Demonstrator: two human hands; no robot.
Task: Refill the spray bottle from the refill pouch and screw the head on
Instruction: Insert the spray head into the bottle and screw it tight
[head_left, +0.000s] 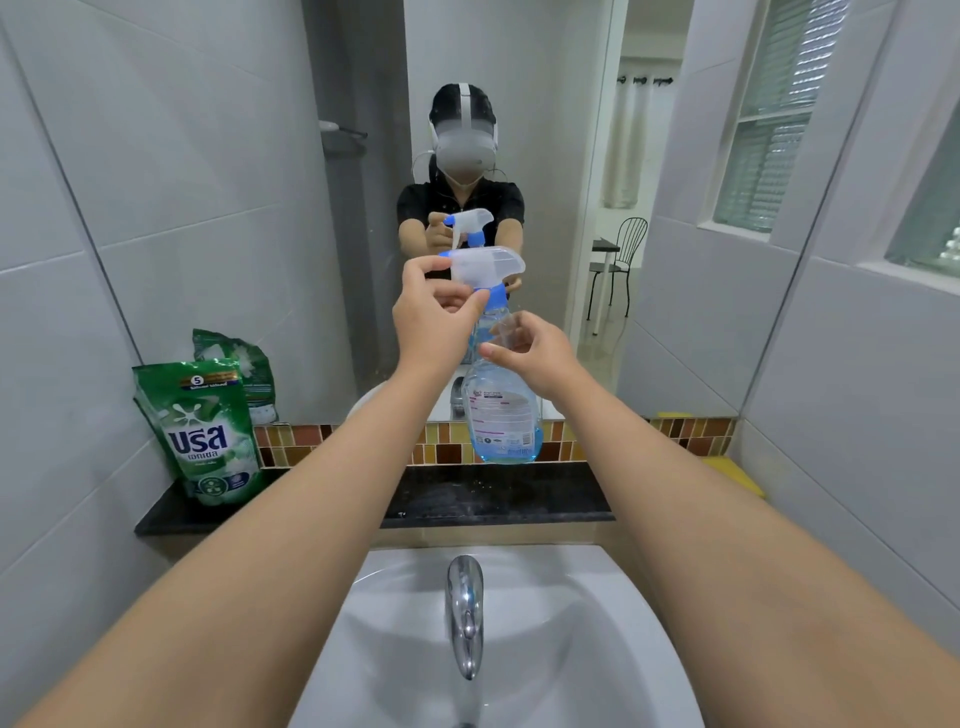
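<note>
We hold one spray bottle (501, 410): our left hand (434, 317) pinches its one spray head (485, 270), our right hand (535, 353) grips its neck; one refill pouch (200, 431) stands at the ledge's (519, 499) left end.

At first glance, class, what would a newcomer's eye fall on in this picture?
First, the clear spray bottle held up above the white sink, its left hand pinching the spray head and the right hand at its neck. Next, the green refill pouch standing on the dark ledge, left.
</note>
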